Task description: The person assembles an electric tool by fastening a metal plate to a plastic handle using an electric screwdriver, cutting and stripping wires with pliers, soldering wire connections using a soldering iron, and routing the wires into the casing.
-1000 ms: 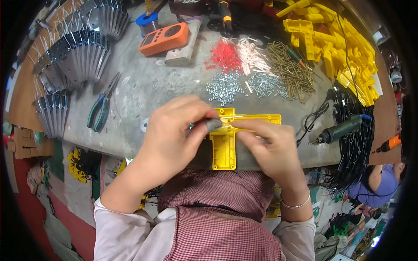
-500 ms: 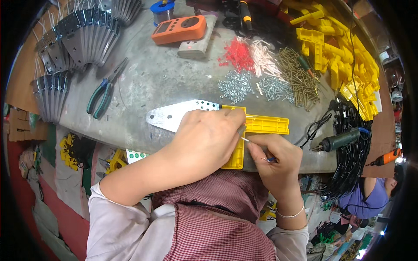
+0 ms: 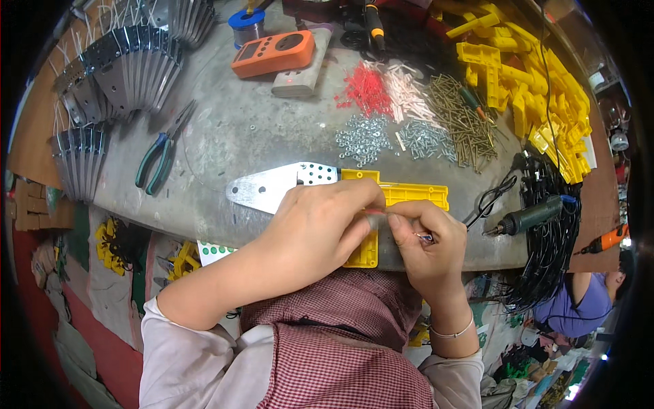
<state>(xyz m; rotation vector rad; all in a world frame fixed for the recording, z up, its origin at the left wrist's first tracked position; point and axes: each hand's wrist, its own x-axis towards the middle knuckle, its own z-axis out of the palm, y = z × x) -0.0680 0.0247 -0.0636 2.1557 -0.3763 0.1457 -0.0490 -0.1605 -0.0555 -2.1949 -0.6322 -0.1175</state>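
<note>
A yellow plastic housing [image 3: 417,196] lies on the near part of the table, its inner side up. A pointed silver metal plate [image 3: 262,189] with holes extends from its left side. My left hand [image 3: 320,221] is closed over the housing, its thumb and fingertips pinched together. Just right of it, my right hand [image 3: 434,240] pinches a thin wire; a bluish bit shows between its fingers. A small reddish piece [image 3: 374,212] bridges the gap between both hands' fingertips. My left fingers hide the housing's middle and whatever they pinch.
Pliers [image 3: 157,155] lie at left near stacked metal plates [image 3: 139,65]. Further back are an orange multimeter [image 3: 272,53] and solder spool [image 3: 246,26]. Piles of red sleeves [image 3: 366,90], nuts [image 3: 362,138] and screws [image 3: 463,123] lie beyond the housing. A green power screwdriver [image 3: 524,219] is at right.
My hands have shifted slightly, with the fingertips closer together. The white tip between them is no longer seen; a reddish piece shows there now. More of the metal plate's holes are uncovered.
</note>
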